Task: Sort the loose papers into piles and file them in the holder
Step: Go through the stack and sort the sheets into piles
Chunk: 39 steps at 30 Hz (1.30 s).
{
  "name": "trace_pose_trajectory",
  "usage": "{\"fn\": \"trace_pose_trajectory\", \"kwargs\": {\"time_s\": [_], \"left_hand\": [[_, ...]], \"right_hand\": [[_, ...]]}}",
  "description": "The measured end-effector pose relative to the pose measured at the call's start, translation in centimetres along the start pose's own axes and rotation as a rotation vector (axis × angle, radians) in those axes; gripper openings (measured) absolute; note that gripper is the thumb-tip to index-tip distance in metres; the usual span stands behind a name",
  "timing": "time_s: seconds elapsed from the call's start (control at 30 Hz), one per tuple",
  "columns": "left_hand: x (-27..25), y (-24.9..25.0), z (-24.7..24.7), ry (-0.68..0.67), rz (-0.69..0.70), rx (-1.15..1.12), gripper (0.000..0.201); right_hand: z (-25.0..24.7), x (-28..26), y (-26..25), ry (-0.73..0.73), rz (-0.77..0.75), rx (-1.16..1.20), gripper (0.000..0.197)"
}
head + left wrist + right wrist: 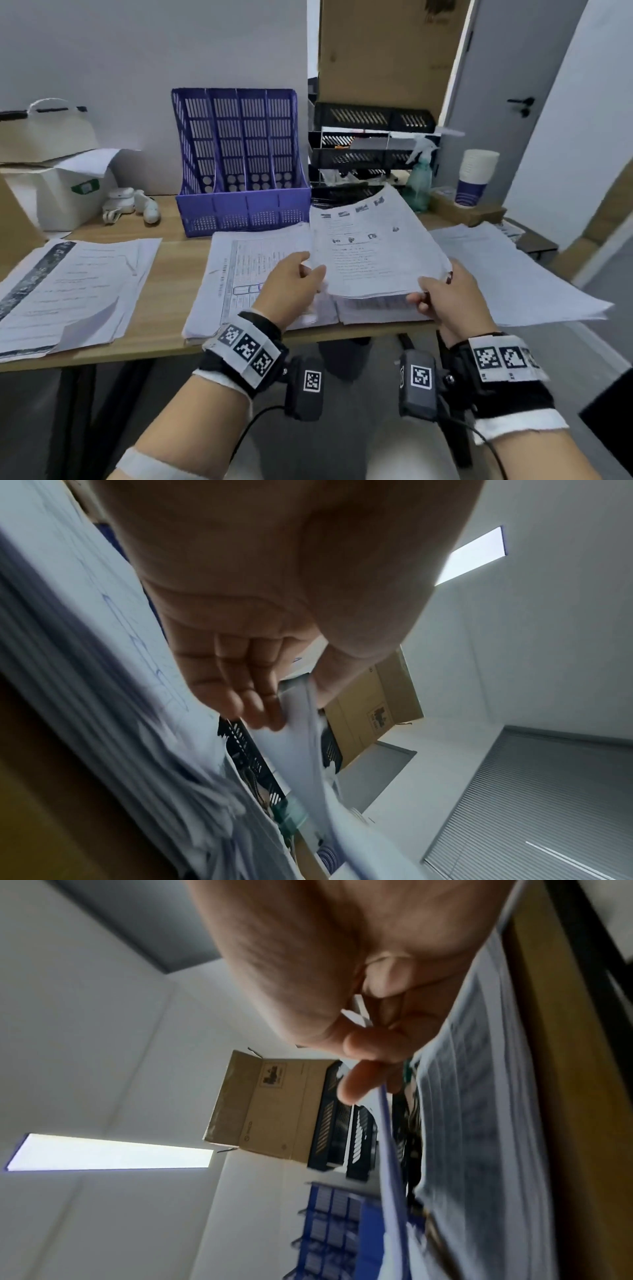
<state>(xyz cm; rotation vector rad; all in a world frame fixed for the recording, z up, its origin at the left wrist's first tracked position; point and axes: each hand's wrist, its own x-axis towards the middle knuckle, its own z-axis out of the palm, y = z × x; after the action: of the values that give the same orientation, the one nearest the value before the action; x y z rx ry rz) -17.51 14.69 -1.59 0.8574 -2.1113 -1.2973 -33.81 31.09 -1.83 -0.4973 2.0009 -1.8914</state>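
Note:
Both hands hold a printed sheaf of papers [373, 253] raised at a tilt over a thicker stack [373, 310] near the desk's front edge. My left hand [291, 284] grips its left edge, thumb on top; in the left wrist view the fingers [246, 696] curl under the sheets [301, 739]. My right hand [442, 298] pinches the near right corner; in the right wrist view the thumb and fingers [359, 1080] clamp the paper edge [390, 1150]. The purple four-slot holder [239, 161] stands behind, its slots holding nothing I can see.
Paper piles lie on the desk at left [68, 291], centre [246, 274] and right, overhanging the edge [513, 274]. Black stacked trays [370, 144], a spray bottle [421, 178] and paper cups [476, 178] stand at back right. White boxes [54, 185] sit at back left.

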Motion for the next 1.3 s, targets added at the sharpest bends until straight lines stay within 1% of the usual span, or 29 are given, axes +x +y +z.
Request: {"fn": "trace_pose_trajectory", "kwargs": {"time_s": [0.03,0.1,0.17,0.2,0.23,0.27,0.3,0.33,0.4,0.43,0.47,0.5,0.53,0.57,0.6,0.67,0.73,0.77,0.83,0.87,0.9,0.97,1.0,1.03,1.1,1.17,1.3], "left_hand": [[0.1,-0.1,-0.1,0.013,0.011,0.048,0.041],[0.1,-0.4,-1.1,0.046,0.024,0.126,0.036],[0.0,-0.7,-2.6,0.077,0.016,0.150,0.029],[0.0,-0.9,-3.5,0.089,0.007,0.180,0.028],[-0.1,-1.3,-4.5,0.102,-0.010,0.228,0.029],[-0.1,-1.8,-5.5,0.117,-0.031,0.295,0.032],[-0.2,-2.3,-6.5,0.123,-0.068,0.378,0.038],[-0.3,-2.8,-7.5,0.126,-0.115,0.463,0.044],[-0.7,-3.9,-9.4,0.126,-0.223,0.577,0.058],[-1.1,-4.2,-10.1,0.112,-0.277,0.613,0.063],[-1.4,-4.6,-10.7,0.101,-0.319,0.642,0.065],[-1.6,-4.9,-11.1,0.098,-0.352,0.666,0.060],[-1.9,-5.2,-11.4,0.113,-0.361,0.682,0.049],[-2.1,-5.6,-11.7,0.139,-0.357,0.692,0.033],[-2.2,-5.9,-11.8,0.172,-0.345,0.688,0.024],[-2.4,-6.4,-11.9,0.227,-0.332,0.665,0.026],[-2.5,-6.5,-11.7,0.266,-0.315,0.641,0.024],[-2.4,-6.6,-11.5,0.284,-0.314,0.628,0.031],[-2.6,-6.4,-11.2,0.321,-0.321,0.605,0.047],[-2.6,-6.3,-11.1,0.333,-0.323,0.584,0.047],[-2.6,-6.4,-11.1,0.338,-0.327,0.554,0.043],[-2.8,-6.4,-11.1,0.340,-0.320,0.502,0.030],[-2.9,-6.5,-11.1,0.340,-0.316,0.489,0.027],[-2.9,-6.6,-11.1,0.342,-0.311,0.474,0.027],[-3.1,-6.7,-11.1,0.352,-0.308,0.443,0.032],[-3.2,-6.7,-11.2,0.366,-0.306,0.413,0.038],[-3.2,-6.9,-11.4,0.351,-0.296,0.406,0.046]], "right_hand": [[-0.5,0.3,0.3,0.029,0.005,-0.036,0.036],[-1.0,0.7,1.1,0.101,0.022,-0.102,0.040],[-1.0,0.4,1.2,0.253,0.030,-0.232,0.046],[-0.7,-0.1,1.0,0.338,-0.002,-0.276,0.047],[-0.3,-0.5,0.8,0.395,-0.066,-0.287,0.045],[0.3,-0.9,0.5,0.397,-0.141,-0.285,0.041],[1.2,-1.3,0.2,0.331,-0.200,-0.290,0.035],[2.5,-1.7,-0.3,0.193,-0.232,-0.308,0.028],[5.4,-2.3,-0.6,-0.152,-0.228,-0.376,0.020],[6.9,-2.4,-0.5,-0.288,-0.213,-0.418,0.021],[8.3,-2.6,-0.4,-0.384,-0.198,-0.483,0.026],[9.5,-2.5,-0.1,-0.442,-0.193,-0.561,0.033],[10.4,-2.6,0.0,-0.459,-0.191,-0.652,0.038],[11.1,-2.5,0.3,-0.449,-0.206,-0.735,0.039],[11.5,-2.4,0.6,-0.434,-0.224,-0.800,0.034],[11.8,-2.2,1.1,-0.396,-0.247,-0.864,0.025],[11.9,-2.0,1.4,-0.365,-0.248,-0.889,0.032],[11.9,-1.9,1.6,-0.357,-0.250,-0.902,0.035],[11.8,-1.7,1.4,-0.363,-0.247,-0.918,0.029],[11.8,-1.7,1.3,-0.374,-0.239,-0.906,0.025],[11.8,-1.7,1.3,-0.382,-0.225,-0.877,0.025],[11.8,-1.9,1.5,-0.369,-0.205,-0.818,0.036],[11.9,-2.1,1.6,-0.357,-0.208,-0.795,0.039],[12.0,-2.1,1.8,-0.349,-0.208,-0.773,0.039],[12.1,-2.1,1.9,-0.356,-0.209,-0.722,0.030],[12.1,-2.2,1.8,-0.363,-0.250,-0.678,0.021],[12.0,-2.2,1.7,-0.296,-0.317,-0.609,0.009]]}}
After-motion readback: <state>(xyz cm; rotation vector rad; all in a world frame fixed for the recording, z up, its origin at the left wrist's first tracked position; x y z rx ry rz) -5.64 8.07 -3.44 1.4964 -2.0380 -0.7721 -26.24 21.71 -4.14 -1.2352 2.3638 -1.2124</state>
